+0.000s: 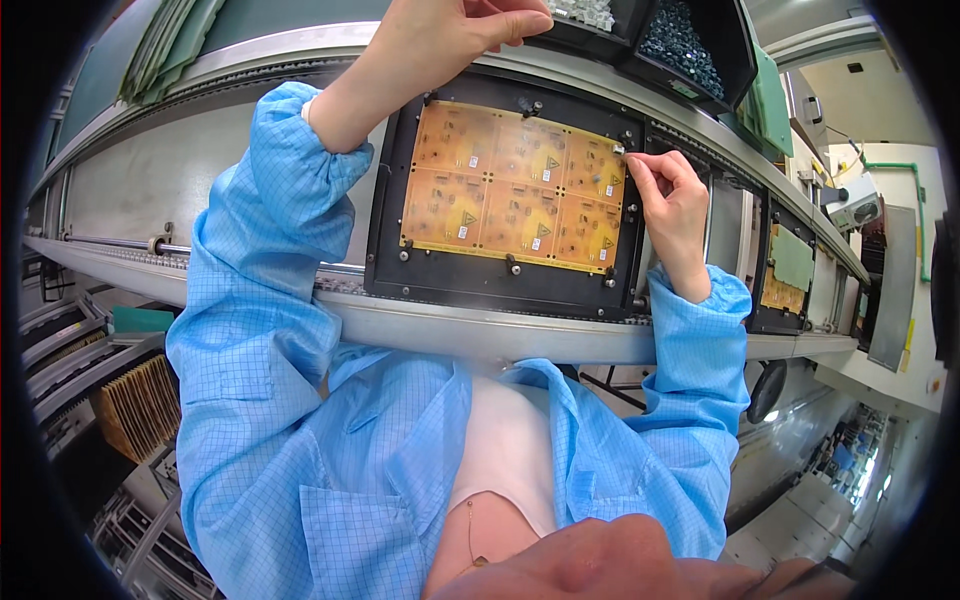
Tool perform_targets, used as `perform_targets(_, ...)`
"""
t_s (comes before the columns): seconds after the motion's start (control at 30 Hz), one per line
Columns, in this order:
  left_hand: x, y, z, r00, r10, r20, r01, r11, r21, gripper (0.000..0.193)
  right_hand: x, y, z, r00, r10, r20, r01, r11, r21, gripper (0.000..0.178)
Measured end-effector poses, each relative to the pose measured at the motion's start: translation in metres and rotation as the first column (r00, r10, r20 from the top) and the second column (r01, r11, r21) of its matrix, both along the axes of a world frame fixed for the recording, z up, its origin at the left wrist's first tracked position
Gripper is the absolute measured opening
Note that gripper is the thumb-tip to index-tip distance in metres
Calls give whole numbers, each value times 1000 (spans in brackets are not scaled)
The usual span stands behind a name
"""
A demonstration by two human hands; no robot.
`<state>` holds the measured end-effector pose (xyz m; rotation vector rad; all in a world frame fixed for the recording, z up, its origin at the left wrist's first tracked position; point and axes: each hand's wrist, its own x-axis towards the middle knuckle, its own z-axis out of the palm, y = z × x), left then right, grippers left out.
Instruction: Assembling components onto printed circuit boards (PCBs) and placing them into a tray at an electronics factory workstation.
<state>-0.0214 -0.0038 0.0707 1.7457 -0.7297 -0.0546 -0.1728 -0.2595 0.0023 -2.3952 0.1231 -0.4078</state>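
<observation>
A yellow-orange circuit board panel (480, 185) with several sections lies in a black carrier frame (385, 240) in front of me. My right hand (672, 190) is at the panel's upper right corner. Its thumb and forefinger pinch at a small whitish part (619, 150) right at the board's edge. My left hand (490, 25) is raised past the far side of the frame, beside a bin of small white parts (585, 12). Its fingers are drawn together in a pinch, and whatever sits between them is too small to make out.
A black bin of small dark blue parts (685, 50) stands at the far right. Conveyor rails run left to right, the near rail (480, 330) before my body. Further right is another carrier with a board (785, 285). Green sheets (170, 50) stand at far left, a board rack (140, 405) lower left.
</observation>
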Motion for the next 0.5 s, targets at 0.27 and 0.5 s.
perform_targets(0.27, -2, -2, -8, 997, -59, -53, 59, 998, 0, 14, -5, 12, 12, 997, 63, 38, -64, 998, 21, 11)
perform_targets(0.5, -6, -14, -28, 973, -144, 178, 130, 987, 91, 16, -8, 54, 24, 851, 523, -39, -522, 852, 41, 22)
